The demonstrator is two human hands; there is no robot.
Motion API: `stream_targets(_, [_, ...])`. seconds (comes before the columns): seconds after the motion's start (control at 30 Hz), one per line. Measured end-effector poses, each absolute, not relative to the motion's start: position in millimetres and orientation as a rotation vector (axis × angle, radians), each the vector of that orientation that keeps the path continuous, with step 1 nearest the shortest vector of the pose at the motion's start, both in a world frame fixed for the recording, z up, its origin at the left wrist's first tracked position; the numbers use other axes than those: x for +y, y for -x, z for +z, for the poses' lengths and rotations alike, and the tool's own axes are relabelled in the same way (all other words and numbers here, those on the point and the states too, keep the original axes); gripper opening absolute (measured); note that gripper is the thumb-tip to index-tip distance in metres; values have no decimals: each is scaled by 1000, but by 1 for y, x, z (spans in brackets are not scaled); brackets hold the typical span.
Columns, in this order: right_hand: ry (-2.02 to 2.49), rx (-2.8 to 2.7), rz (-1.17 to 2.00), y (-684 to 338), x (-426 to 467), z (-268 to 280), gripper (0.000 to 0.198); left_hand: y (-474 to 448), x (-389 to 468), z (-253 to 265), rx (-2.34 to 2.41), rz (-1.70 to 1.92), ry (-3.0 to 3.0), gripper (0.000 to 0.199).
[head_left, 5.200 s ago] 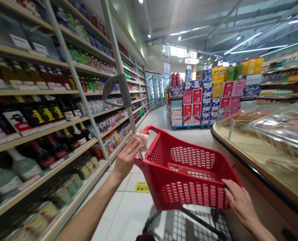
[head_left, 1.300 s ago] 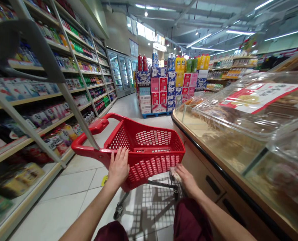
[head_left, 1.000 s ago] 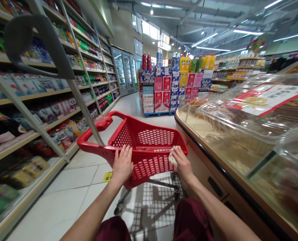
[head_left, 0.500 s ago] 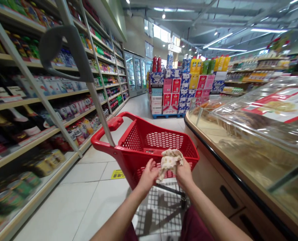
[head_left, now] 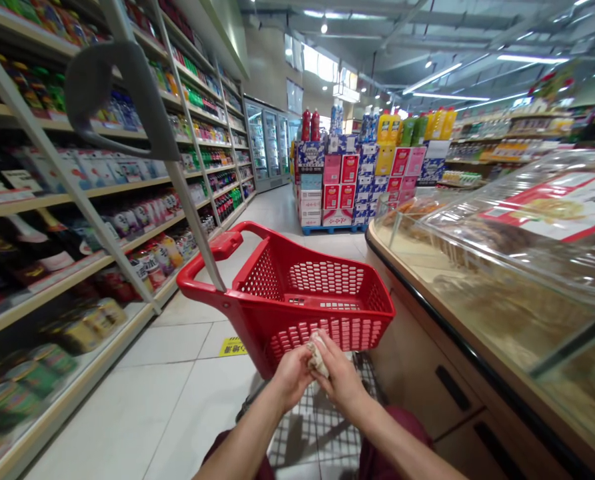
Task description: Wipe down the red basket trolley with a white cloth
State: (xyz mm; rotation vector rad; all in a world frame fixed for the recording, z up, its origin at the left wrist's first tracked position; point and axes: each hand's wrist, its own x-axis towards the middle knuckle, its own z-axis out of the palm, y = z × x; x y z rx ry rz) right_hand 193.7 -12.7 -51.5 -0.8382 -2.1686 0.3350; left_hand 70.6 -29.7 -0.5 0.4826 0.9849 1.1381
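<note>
A crumpled off-white cloth (head_left: 318,359) is bunched between my two hands, low in front of the red shopping cart (head_left: 327,313). My right hand (head_left: 338,375) is closed over it from the right, fingers pointing up and left. On the other side, my left hand (head_left: 293,377) curls its fingers against the cloth. Much of the cloth is covered by the hands. Just beyond them is the cart's perforated side wall, with the basket's inside partly visible. The cart's red handle (head_left: 192,270) points to the left.
Drink shelves (head_left: 137,187) line the left side. A wooden-sided display counter (head_left: 427,320) with clear plastic food packs (head_left: 552,220) runs along the right. Stacked drink cartons (head_left: 340,187) stand ahead. A pole with a grey handle (head_left: 152,113) rises beside the cart.
The cloth has come down and been crumpled from a loosely hanging shape into a bunch. Both hands have lowered and closed together around it. The view has shifted slightly.
</note>
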Motion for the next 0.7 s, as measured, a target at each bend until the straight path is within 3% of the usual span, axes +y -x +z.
stream_targets(0.1, [774,-2182,304,-206,1,-48,56,-60,-30,3,1100,1022,-815,24])
stream_targets(0.3, [858,-1999,-192,-216,57,-9,35,-4,-10,39,1929,1203,-2129,41])
stream_targets(0.4, [737,-2131,-260,-214,64,-32,29,23,-3,47,2184,876,-2539,48])
stream_targets(0.57, [701,-2373,-134,-215,42,-89,30,37,-1,35,2278,619,-2694,55])
stream_targets(0.7, [564,-2388,-48,-202,31,-64,27,33,-1,33,2304,645,-2664,53])
